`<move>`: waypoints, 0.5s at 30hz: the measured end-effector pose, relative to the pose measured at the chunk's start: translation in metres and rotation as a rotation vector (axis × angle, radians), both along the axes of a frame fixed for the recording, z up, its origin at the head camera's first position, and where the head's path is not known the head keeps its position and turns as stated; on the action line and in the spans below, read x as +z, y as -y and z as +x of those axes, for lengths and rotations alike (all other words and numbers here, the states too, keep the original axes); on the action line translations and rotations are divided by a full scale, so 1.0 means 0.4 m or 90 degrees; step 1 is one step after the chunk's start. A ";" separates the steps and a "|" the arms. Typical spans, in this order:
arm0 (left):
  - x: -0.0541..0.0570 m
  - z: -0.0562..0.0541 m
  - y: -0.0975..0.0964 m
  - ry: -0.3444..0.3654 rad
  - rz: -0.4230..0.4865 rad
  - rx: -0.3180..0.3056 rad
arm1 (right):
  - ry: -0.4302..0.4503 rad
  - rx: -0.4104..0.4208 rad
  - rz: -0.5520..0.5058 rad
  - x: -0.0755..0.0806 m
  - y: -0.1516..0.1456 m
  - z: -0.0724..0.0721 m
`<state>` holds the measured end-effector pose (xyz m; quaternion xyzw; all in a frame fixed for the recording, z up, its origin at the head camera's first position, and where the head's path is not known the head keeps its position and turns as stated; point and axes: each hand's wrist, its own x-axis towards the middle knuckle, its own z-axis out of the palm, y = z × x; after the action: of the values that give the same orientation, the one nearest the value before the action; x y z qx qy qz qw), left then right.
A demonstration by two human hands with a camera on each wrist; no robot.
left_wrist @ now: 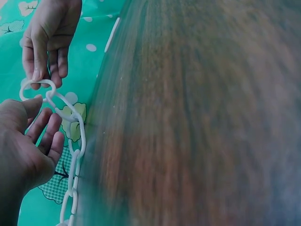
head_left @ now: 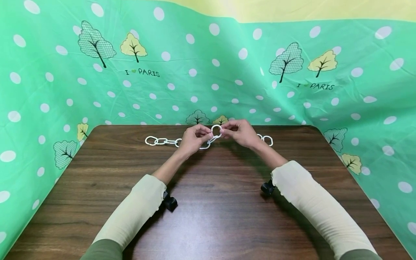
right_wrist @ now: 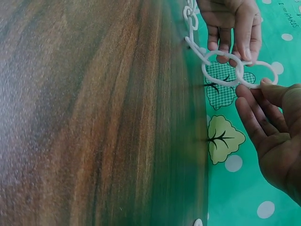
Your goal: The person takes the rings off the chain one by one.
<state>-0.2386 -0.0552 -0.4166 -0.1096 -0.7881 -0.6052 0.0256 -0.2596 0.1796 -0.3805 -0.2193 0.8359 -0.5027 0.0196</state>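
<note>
A white chain link (head_left: 216, 125) stands raised over the far part of the table, held from both sides. My left hand (head_left: 192, 140) pinches its left edge between thumb and fingers, and my right hand (head_left: 243, 133) pinches its right side. In the right wrist view this end link (right_wrist: 276, 73) hooks through a neighbouring link (right_wrist: 203, 73). From there the white chain (left_wrist: 83, 136) hangs down and runs left, past and partly behind my left hand, along the table. More white links (head_left: 272, 140) show to the right, partly hidden by my right hand.
The dark wooden table (head_left: 208, 202) ends just behind the hands. A green curtain (head_left: 182, 97) with white dots and printed trees surrounds it at the back and sides. Black wrist mounts (head_left: 170, 202) sit under both light sleeves (head_left: 136, 202).
</note>
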 end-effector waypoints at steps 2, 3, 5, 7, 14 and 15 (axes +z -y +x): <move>0.002 0.002 0.003 -0.006 -0.014 -0.003 | -0.001 0.000 0.002 0.001 -0.001 0.001; 0.003 0.002 0.005 -0.008 -0.024 -0.005 | -0.002 -0.001 0.003 0.001 -0.002 0.001; 0.002 0.002 0.009 -0.014 -0.048 -0.011 | -0.002 -0.001 0.005 0.001 -0.004 0.001; 0.000 0.003 0.014 -0.018 -0.072 -0.022 | -0.002 -0.003 0.008 0.001 -0.005 0.001; -0.011 0.003 0.027 -0.023 -0.147 -0.055 | -0.002 -0.002 0.004 0.004 -0.007 0.002; -0.011 0.003 0.028 -0.023 -0.157 -0.054 | -0.002 -0.002 0.003 0.005 -0.008 0.002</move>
<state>-0.2374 -0.0664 -0.4211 -0.1562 -0.8505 -0.5023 0.0006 -0.2586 0.1827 -0.3785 -0.2187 0.8377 -0.5002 0.0180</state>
